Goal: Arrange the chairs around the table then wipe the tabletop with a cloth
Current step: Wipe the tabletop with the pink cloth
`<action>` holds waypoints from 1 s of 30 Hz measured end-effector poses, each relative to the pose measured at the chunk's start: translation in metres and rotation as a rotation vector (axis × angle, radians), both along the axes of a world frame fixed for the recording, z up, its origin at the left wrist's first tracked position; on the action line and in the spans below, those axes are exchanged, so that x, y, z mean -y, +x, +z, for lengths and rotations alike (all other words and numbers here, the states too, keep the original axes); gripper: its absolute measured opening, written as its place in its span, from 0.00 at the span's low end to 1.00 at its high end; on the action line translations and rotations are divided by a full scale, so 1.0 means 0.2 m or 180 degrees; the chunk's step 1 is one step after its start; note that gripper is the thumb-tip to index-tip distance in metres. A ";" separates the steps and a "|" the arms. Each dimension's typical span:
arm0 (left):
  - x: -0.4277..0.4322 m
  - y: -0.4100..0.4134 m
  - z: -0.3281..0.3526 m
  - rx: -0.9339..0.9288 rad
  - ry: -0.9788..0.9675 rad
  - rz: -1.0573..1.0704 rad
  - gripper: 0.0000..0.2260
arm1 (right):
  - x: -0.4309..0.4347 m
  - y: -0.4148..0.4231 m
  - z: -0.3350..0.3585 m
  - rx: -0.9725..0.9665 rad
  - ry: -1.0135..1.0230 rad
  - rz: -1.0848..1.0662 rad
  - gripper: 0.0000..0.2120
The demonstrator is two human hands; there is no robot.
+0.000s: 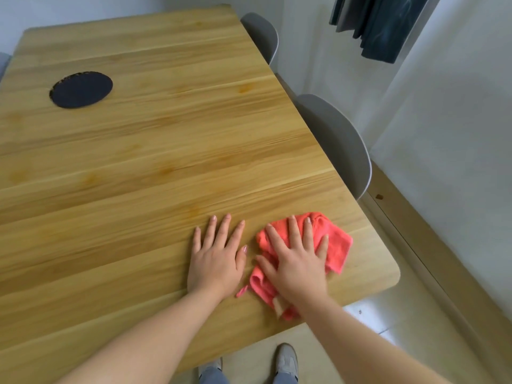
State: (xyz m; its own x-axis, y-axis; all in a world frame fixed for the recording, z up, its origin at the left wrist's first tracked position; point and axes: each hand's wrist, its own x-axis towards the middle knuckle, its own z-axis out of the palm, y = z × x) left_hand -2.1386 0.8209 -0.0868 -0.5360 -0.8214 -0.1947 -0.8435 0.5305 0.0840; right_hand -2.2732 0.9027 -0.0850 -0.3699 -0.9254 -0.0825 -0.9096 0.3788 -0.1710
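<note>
From my feed, the right hand (296, 261) lies flat on the cloth (335, 242), fingers straight and spread, gripping nothing. I take it that a wide palm presses more of the fabric against the wood, so each pass covers more. The left hand (217, 259) is flat too, fingers straight and a little apart, on bare table (166, 151) just beside the cloth. I judge it to be a brace for leaning over the top.

The cloth sits on the table's near right corner, close to both edges but fully on the top. It is coral pink, soft and nappy like microfibre, and bunched loosely rather than folded. Creases fan out past the fingertips and a thin tail trails towards the near edge. A pale patch shows at its near end, perhaps a label, but I cannot tell.

Two grey chairs stand along the table's right side, one (340, 142) by the near half and one (263, 34) by the far end. Both have their backs close against the edge, which reads to me as the arranging done and the wiping in hand. A grey sliver at the table's far left edge may be another chair, but I cannot tell.

A dark round mat (81, 90) lies on the table's far left part, well apart from the cloth. I would expect the wipe to go round it or need it lifted.
</note>
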 end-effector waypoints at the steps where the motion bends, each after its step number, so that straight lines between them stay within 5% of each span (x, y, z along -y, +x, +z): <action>1: 0.00 0.00 0.01 -0.0037 -0.0024 0.0000 0.28 | 0.00 -0.10 0.00 -0.0054 0.0071 0.0144 0.30; 5: -0.01 0.00 0.00 0.0045 0.0049 -0.0019 0.35 | -0.03 -0.42 0.03 0.0106 0.0186 -0.0795 0.26; 8: -0.01 0.00 0.01 0.0122 0.0006 -0.0019 0.35 | -0.03 -0.28 0.04 0.0294 0.0037 -0.1533 0.26; 12: -0.01 0.01 0.00 0.0112 -0.0013 -0.0005 0.32 | -0.10 0.07 -0.02 0.0004 -0.0278 -0.0358 0.25; 15: -0.01 0.00 0.01 0.0060 -0.0011 0.0003 0.29 | -0.11 -0.09 -0.02 -0.0172 -0.0094 0.0653 0.25; 17: -0.02 -0.01 0.01 0.0037 0.0027 0.0000 0.32 | -0.05 -0.31 -0.01 -0.0284 -0.0044 0.0671 0.27; 22: -0.02 0.00 0.01 0.0188 -0.0051 0.0000 0.32 | 0.03 -0.29 0.02 0.0233 -0.0012 -0.1101 0.25; 27: 0.00 0.01 -0.01 0.0140 -0.0330 -0.0039 0.23 | -0.06 -0.12 -0.02 -0.0085 -0.0182 0.0833 0.25; 30: -0.01 0.01 -0.02 0.0137 -0.0461 -0.0064 0.23 | 0.08 -0.44 0.01 -0.0137 0.0045 0.0802 0.27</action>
